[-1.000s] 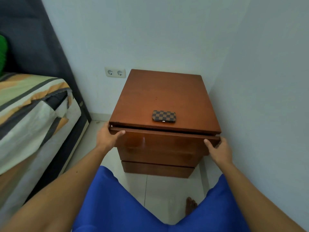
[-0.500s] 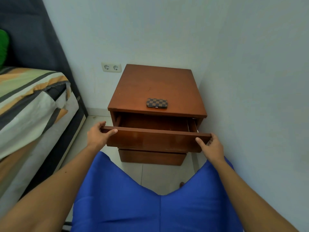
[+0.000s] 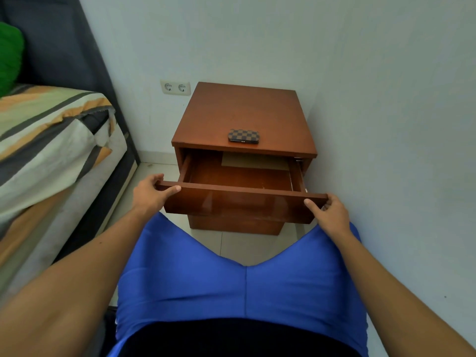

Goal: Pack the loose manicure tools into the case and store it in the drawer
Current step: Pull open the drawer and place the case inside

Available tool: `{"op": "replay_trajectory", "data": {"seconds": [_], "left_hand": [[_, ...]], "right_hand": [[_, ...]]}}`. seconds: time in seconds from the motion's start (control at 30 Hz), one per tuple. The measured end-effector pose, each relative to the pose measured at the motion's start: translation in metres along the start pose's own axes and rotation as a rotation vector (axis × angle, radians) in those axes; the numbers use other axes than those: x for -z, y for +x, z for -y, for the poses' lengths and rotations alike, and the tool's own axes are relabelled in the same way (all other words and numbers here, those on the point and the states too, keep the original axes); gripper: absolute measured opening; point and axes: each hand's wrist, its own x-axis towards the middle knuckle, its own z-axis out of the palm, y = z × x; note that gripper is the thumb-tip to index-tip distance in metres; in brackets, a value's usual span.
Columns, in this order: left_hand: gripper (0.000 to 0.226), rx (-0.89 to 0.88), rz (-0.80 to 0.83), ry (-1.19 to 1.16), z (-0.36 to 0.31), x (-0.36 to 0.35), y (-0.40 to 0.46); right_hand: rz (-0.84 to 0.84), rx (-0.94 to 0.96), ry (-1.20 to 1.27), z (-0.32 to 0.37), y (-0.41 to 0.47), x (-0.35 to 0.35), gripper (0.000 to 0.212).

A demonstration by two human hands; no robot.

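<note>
Both hands are clamped on the front panel of the top drawer (image 3: 239, 202) of a small wooden bedside table (image 3: 244, 112): the left hand (image 3: 150, 194) grips its left end with the thumb laid along the top edge and the fingers curled behind, and the right hand (image 3: 328, 211) pinches its right end in the same way. The drawer stands well out of the carcass, its floor bare apart from a pale sheet of paper or card (image 3: 253, 161) lying toward the back, beyond both hands. The checkered case (image 3: 243, 136) lies shut and flat on the tabletop, beyond and above the drawer front, between the two hands and a little nearer the right one, close to the table's front edge. No loose manicure tools are visible anywhere, so the packing seems finished and the step in hand is the storing: the drawer is opened to receive the case. The next move would call for freeing one hand, likely the right, reaching up over the drawer front to pick the case off the tabletop, lowering it onto the drawer floor, then pushing the front home with both hands evenly so the runners do not bind. A bed (image 3: 51, 140) sits to the outside of the left hand.
</note>
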Motion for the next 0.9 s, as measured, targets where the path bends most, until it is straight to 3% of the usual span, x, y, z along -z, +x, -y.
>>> {"op": "replay_trajectory", "data": {"seconds": [0.13, 0.27, 0.5, 0.7, 0.9], "left_hand": [[0.082, 0.008, 0.014, 0.019, -0.005, 0.002, -0.001], [0.079, -0.038, -0.016, 0.113, -0.017, 0.005, 0.007], [0.078, -0.186, -0.033, 0.248, -0.059, -0.007, 0.041], [0.078, -0.361, 0.056, 0.427, -0.098, -0.033, 0.098], [0.073, -0.402, 0.152, 0.545, -0.122, -0.07, 0.163]], "right_hand": [[-0.012, -0.012, -0.027, 0.005, -0.002, -0.001, 0.069], [-0.052, 0.005, -0.042, 0.018, 0.005, -0.001, 0.089], [-0.015, 0.207, -0.113, 0.069, 0.042, -0.017, 0.086], [0.087, 0.316, -0.167, 0.119, 0.094, -0.056, 0.085], [0.204, 0.41, -0.269, 0.154, 0.153, -0.094, 0.091]]}}
